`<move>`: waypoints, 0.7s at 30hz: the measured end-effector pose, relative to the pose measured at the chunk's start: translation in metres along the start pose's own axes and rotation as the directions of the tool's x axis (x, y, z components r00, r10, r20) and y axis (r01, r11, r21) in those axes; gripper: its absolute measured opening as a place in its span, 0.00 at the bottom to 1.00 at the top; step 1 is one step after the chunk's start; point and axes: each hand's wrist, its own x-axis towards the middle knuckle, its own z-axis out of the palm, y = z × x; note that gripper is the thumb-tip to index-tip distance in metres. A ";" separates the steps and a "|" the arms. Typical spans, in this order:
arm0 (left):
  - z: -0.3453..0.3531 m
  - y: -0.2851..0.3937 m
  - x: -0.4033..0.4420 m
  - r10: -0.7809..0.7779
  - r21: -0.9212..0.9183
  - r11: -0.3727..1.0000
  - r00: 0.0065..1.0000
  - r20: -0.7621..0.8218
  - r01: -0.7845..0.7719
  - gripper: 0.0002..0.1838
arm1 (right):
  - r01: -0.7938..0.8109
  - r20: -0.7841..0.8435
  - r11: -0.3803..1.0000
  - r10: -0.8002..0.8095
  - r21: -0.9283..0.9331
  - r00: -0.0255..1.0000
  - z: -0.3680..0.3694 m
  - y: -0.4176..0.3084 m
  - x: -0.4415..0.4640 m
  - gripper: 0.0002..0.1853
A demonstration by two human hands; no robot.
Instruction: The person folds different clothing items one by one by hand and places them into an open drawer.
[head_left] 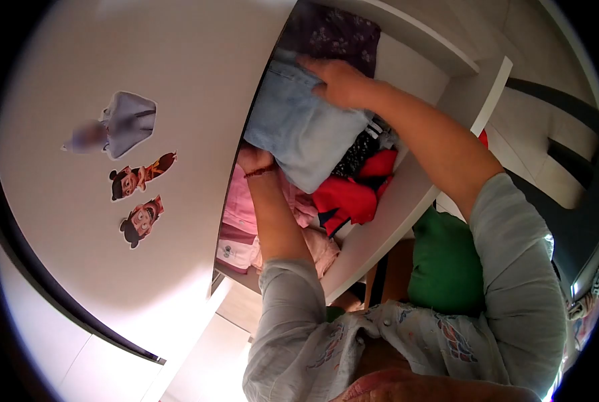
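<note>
A folded piece of light-blue denim clothing (303, 124) lies over other clothes in an open drawer or shelf compartment. My right hand (343, 82) is at its far edge, with finger and thumb closed on the denim; the fingertips are slightly blurred. My left hand (254, 159), with a dark red bracelet at the wrist, is at the denim's near left corner, by the white door. Its fingers are mostly hidden. Pink clothes (242, 201) lie beneath my left forearm. A red garment (353, 194) and a black speckled cloth (356, 154) show beside the denim.
The white door panel (199, 74) with cartoon stickers (142, 175) stands close on the left. A dark purple patterned cloth (333, 33) lies at the compartment's far end. The pale side board (380, 231) runs along the right. A black chair (554, 208) stands farther right.
</note>
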 end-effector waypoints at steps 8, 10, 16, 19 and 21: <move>-0.008 0.006 0.031 -0.089 -0.013 0.995 0.968 0.233 0.095 0.27 | -0.262 0.108 0.953 0.248 0.153 0.963 -0.011 -0.007 0.001 0.32; -0.007 0.007 0.026 -0.030 0.004 1.000 0.986 0.164 0.030 0.27 | -0.096 0.102 0.971 0.075 0.219 0.992 -0.015 -0.009 0.001 0.29; -0.005 -0.001 0.003 0.092 0.112 0.989 0.996 0.020 -0.094 0.26 | -0.043 0.137 0.977 0.015 0.209 0.991 0.010 0.005 0.002 0.27; 0.000 -0.005 0.009 0.125 0.232 0.965 0.992 -0.011 -0.119 0.26 | -0.154 0.182 0.986 0.141 0.063 0.973 0.004 0.001 0.006 0.31; 0.004 -0.005 0.007 0.167 0.355 0.924 0.985 -0.036 -0.143 0.26 | -0.175 0.218 0.984 0.162 0.041 0.962 -0.008 -0.007 0.004 0.35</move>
